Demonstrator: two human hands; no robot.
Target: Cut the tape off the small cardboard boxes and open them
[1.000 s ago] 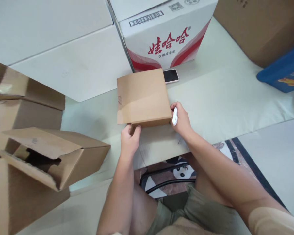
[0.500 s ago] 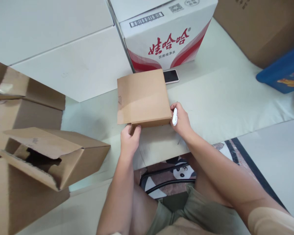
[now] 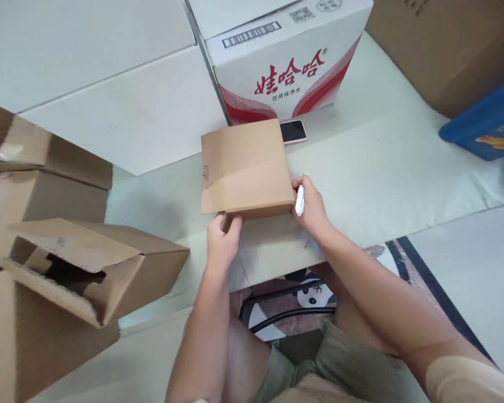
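A small brown cardboard box (image 3: 246,167) lies closed on the pale table (image 3: 382,168) in front of me. My left hand (image 3: 222,238) grips its near left corner, fingers curled on the front edge. My right hand (image 3: 309,204) rests against the box's near right corner and is closed round a small white tool (image 3: 299,200). Both forearms reach in from below, over my knees.
A white carton with red lettering (image 3: 285,56) stands behind the box, a phone (image 3: 293,131) at its foot. An open brown box (image 3: 88,268) sits to the left among other cardboard. A blue bin (image 3: 487,120) and a large brown carton (image 3: 449,45) are at right.
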